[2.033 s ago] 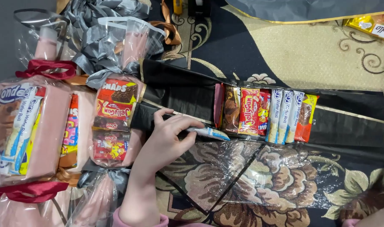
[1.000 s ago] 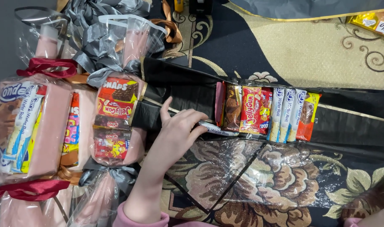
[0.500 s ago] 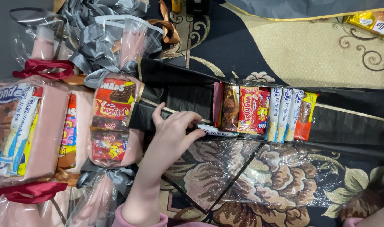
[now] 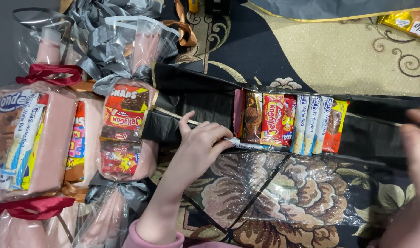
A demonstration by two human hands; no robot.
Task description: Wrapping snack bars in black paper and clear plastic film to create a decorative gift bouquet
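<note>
One head cam only, looking straight down from above, close to floor-level work: patterned rug (image 4: 311, 59), left hand (image 4: 198, 147) near centre, right hand (image 4: 414, 183) blurred at right edge.

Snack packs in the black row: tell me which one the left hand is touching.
The white wafer roll lying flat under the row's near edge; the left hand has its fingertips on its end. The other packs stand side by side, untouched.

Snack packets (image 4: 290, 124): glossy plastic foil, lying on matt black paper sheet (image 4: 196, 98). Clear cellophane (image 4: 283, 188): shining, crinkling just below the packets. Ribbon bow (image 4: 47, 71): satin cloth, glossy. Carpet (image 4: 311, 50): woven, matt.
</note>
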